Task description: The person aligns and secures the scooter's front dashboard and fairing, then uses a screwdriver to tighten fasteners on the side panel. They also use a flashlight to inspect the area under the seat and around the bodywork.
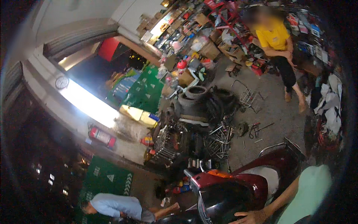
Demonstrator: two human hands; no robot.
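Lower right, the right hand (253, 216) is held finger-spread by a red scooter (244, 183); mid-frame, the floor (279, 121) is crowded by tyres (191, 100).

The grey floor (278, 123) carries tyres (194, 100), a wire frame (248, 98), metal rods (220, 141) and a motorcycle (250, 185).

The bare right forearm (281, 201) slants down-left from a pale green fabric sleeve (314, 183); the bare right hand (253, 216) spreads its fingers (241, 214).
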